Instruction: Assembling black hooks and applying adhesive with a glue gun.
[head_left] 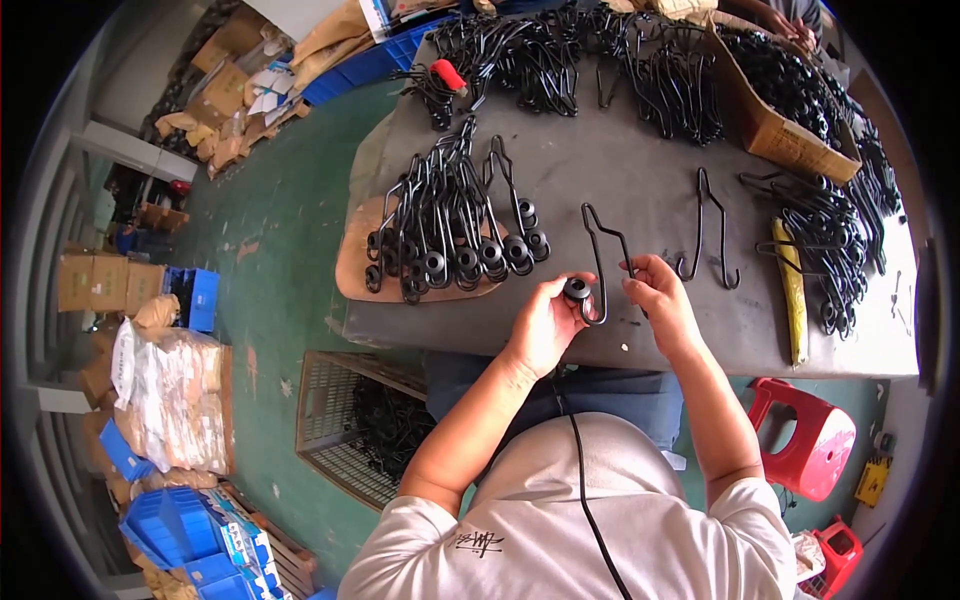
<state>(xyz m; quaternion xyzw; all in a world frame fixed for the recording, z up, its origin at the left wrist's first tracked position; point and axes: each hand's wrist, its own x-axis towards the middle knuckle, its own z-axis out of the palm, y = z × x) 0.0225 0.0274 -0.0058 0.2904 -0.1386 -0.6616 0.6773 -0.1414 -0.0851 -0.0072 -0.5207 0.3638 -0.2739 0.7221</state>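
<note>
1. Your left hand (545,325) pinches a black grommet (577,289) at one hooked end of the wire frame (599,262), above the table (450,322)'s near edge.
2. Your right hand (665,305) grips the other leg; its tip is hidden, fitting undetermined.
3. Apparently done: grommeted frames (440,230) heaped on the brown board (350,255).
4. Apparently remaining: one bare frame (701,215), right; far frames (680,95) unclear.

Two bare hands (545,328) of the wearer; one bent black wire hook (600,262) between them, another hook (698,220) alone on the bench (640,170); two red plastic stools (824,455); one long yellow strip (793,290).
</note>
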